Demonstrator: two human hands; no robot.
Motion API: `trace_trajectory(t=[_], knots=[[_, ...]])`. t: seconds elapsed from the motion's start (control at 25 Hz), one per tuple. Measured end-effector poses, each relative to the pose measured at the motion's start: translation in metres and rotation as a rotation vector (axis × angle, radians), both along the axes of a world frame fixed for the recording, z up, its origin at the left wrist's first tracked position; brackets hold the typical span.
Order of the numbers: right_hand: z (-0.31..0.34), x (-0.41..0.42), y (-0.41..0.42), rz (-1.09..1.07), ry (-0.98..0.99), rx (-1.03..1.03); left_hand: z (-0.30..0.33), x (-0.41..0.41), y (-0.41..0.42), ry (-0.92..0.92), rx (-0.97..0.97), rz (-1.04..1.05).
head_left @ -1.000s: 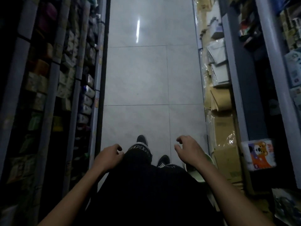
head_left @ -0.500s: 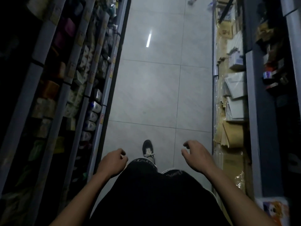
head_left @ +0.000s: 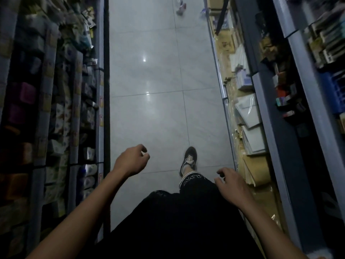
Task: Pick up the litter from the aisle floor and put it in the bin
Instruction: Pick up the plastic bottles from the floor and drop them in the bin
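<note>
Walking up the aisle toward the litter (head_left: 180, 8)

Both hands hang loose and empty, left hand (head_left: 130, 160), right hand (head_left: 232, 186); keep to the floor (head_left: 158, 113) centre, then crouch close before reaching.

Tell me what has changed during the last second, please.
The person walked forward along the aisle; a shoe now steps ahead, and litter has come into view far up the floor. Left hand and right hand stay empty, fingers loosely curled.
</note>
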State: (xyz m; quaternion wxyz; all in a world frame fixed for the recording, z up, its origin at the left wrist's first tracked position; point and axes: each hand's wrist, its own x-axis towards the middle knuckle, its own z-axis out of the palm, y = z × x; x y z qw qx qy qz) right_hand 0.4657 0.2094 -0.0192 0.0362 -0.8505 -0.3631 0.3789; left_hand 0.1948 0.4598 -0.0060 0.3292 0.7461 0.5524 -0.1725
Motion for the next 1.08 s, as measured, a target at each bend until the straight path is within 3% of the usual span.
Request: trace_trajectory(t=[0.32, 0.64, 0.88, 1.08], knots=[[0.015, 0.141, 0.206, 0.138, 0.009, 0.095, 0.004, 0.078, 0.098, 0.034, -0.087, 0.207], [0.015, 0.218, 0.444, 0.288, 0.007, 0.149, -0.013, 0.106, 0.220, 0.028, -0.169, 0.527], [0.021, 0.264, 0.566, 0.250, -0.028, 0.084, -0.016, 0.166, 0.404, -0.006, -0.156, 0.478], [0.032, 0.317, 0.630, 0.085, -0.040, 0.036, -0.003, 0.241, 0.569, -0.041, -0.103, 0.340]])
